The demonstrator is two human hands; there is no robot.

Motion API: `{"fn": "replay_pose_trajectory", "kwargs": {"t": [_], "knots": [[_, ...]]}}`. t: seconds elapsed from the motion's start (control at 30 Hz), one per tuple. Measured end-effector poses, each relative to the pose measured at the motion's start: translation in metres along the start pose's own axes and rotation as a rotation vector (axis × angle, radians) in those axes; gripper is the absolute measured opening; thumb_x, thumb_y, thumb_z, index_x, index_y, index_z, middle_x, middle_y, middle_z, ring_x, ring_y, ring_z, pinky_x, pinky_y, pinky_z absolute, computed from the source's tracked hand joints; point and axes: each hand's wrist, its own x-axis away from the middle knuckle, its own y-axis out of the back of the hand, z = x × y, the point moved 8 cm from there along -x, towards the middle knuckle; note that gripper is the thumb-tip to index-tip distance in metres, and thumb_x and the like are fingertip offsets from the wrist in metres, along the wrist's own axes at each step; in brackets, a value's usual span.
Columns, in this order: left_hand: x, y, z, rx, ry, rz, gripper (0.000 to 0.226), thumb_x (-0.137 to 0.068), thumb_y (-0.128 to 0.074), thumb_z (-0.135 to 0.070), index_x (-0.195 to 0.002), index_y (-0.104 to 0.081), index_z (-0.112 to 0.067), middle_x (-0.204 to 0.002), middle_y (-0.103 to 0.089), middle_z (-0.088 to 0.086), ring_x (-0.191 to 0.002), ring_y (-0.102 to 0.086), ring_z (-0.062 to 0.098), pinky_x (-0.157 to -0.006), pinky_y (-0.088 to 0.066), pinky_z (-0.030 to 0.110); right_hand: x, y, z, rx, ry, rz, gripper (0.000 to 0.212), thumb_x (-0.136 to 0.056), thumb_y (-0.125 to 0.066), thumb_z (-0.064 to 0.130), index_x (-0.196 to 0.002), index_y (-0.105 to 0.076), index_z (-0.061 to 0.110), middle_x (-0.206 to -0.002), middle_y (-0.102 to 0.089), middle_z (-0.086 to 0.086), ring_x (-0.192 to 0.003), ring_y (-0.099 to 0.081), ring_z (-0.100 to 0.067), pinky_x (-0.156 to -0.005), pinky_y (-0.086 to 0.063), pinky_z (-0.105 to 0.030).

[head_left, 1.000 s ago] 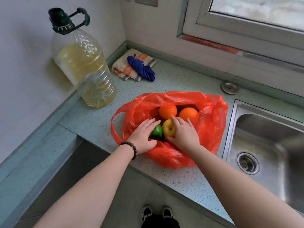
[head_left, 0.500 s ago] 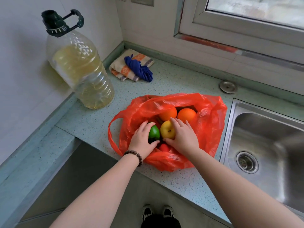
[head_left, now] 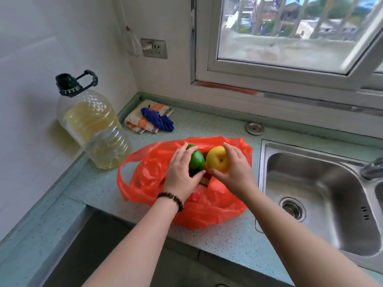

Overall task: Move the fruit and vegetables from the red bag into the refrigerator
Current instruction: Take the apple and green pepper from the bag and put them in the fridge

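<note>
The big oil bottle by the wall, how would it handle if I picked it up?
The oil bottle looks over half full, so probably heavy. Its thin clear ribbed plastic may flex if squeezed. The carry handle at the cap looks like the safest grip.

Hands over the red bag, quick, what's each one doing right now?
Left hand: closed on the green pepper.
Right hand: closed on the yellow fruit.
</note>
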Motion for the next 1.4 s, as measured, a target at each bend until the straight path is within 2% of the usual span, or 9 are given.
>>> {"fn": "replay_pose_trajectory", "kwargs": {"t": [0.2, 0.47, 0.6, 0.77, 0.93, 1.07, 1.2, 1.3, 1.4], "knots": [[-0.012, -0.021, -0.076, 0.131, -0.199, 0.077, 0.068, -0.071, -0.078, -0.027, -0.132, -0.048, -0.022, -0.143, -0.042, 0.007, -0.133, -0.037, 0.022, -0.111, -0.024, 0.027, 0.041, 0.079, -0.025, 0.032, -0.14, -0.221, 0.087, -0.069, -0.077, 0.039, -0.141, -0.034, 0.017, -0.139, -0.044, -0.004, -0.127, -0.041, -0.022, -0.103, -0.033, -0.029], [0.043, -0.099, -0.183, 0.29, -0.469, 0.373, 0.069, -0.071, -0.078, -0.023, -0.133, -0.047, -0.02, -0.144, -0.041, 0.01, -0.135, -0.036, 0.022, -0.112, -0.027, 0.03, 0.18, 0.171, -0.08, 0.114, -0.45, -0.555, 0.088, -0.07, -0.078, 0.039, -0.142, -0.034, 0.014, -0.141, -0.042, -0.007, -0.13, -0.039, -0.021, -0.106, -0.027, -0.024], [0.106, -0.136, -0.241, 0.369, -0.584, 0.541, 0.07, -0.073, -0.077, -0.024, -0.134, -0.045, -0.023, -0.147, -0.036, 0.006, -0.135, -0.034, 0.02, -0.112, -0.029, 0.031, 0.281, 0.205, -0.099, 0.159, -0.638, -0.687, 0.086, -0.071, -0.076, 0.04, -0.142, -0.032, 0.016, -0.141, -0.041, -0.006, -0.129, -0.039, -0.023, -0.105, -0.034, -0.034], [0.207, -0.173, -0.321, 0.418, -0.79, 0.744, 0.07, -0.073, -0.077, -0.03, -0.135, -0.045, -0.022, -0.146, -0.037, 0.005, -0.132, -0.038, 0.022, -0.108, -0.034, 0.033, 0.426, 0.241, -0.1, 0.227, -0.881, -0.909, 0.085, -0.07, -0.078, 0.037, -0.14, -0.035, 0.015, -0.141, -0.041, -0.007, -0.129, -0.04, -0.022, -0.104, -0.031, -0.026], [0.335, -0.191, -0.402, 0.507, -0.981, 0.953, 0.073, -0.072, -0.077, -0.031, -0.136, -0.043, -0.022, -0.146, -0.038, 0.006, -0.133, -0.037, 0.025, -0.109, -0.034, 0.039, 0.576, 0.264, -0.075, 0.302, -1.085, -1.137, 0.086, -0.068, -0.08, 0.034, -0.14, -0.037, 0.015, -0.141, -0.042, -0.006, -0.128, -0.042, -0.022, -0.103, -0.034, -0.029], [0.454, -0.184, -0.455, 0.601, -1.125, 1.111, 0.073, -0.073, -0.077, -0.031, -0.136, -0.042, -0.026, -0.148, -0.035, 0.002, -0.137, -0.032, 0.019, -0.108, -0.031, 0.029, 0.694, 0.271, -0.038, 0.39, -1.248, -1.297, 0.085, -0.069, -0.08, 0.034, -0.139, -0.038, 0.014, -0.137, -0.046, -0.006, -0.124, -0.044, -0.022, -0.095, -0.034, -0.024], [0.577, -0.17, -0.497, 0.653, -1.269, 1.247, 0.071, -0.075, -0.075, -0.03, -0.137, -0.042, -0.023, -0.147, -0.036, 0.003, -0.136, -0.032, 0.021, -0.109, -0.032, 0.032, 0.81, 0.273, -0.001, 0.462, -1.393, -1.434, 0.084, -0.069, -0.079, 0.036, -0.139, -0.037, 0.016, -0.139, -0.044, -0.003, -0.127, -0.043, -0.02, -0.092, -0.035, -0.023], [0.67, -0.154, -0.525, 0.686, -1.366, 1.342, 0.069, -0.076, -0.074, -0.028, -0.137, -0.042, -0.021, -0.146, -0.037, 0.003, -0.134, -0.034, 0.023, -0.106, -0.03, 0.027, 0.894, 0.274, 0.027, 0.51, -1.481, -1.536, 0.082, -0.069, -0.079, 0.035, -0.137, -0.039, 0.015, -0.138, -0.045, -0.004, -0.126, -0.044, -0.021, -0.092, -0.036, -0.024], [0.756, -0.137, -0.548, 0.716, -1.44, 1.434, 0.069, -0.076, -0.073, -0.03, -0.137, -0.04, -0.024, -0.145, -0.037, 0.0, -0.133, -0.036, 0.023, -0.105, -0.036, 0.033, 0.97, 0.273, 0.054, 0.552, -1.559, -1.615, 0.082, -0.068, -0.079, 0.035, -0.137, -0.04, 0.014, -0.137, -0.045, -0.005, -0.126, -0.045, -0.022, -0.093, -0.039, -0.028]]}}
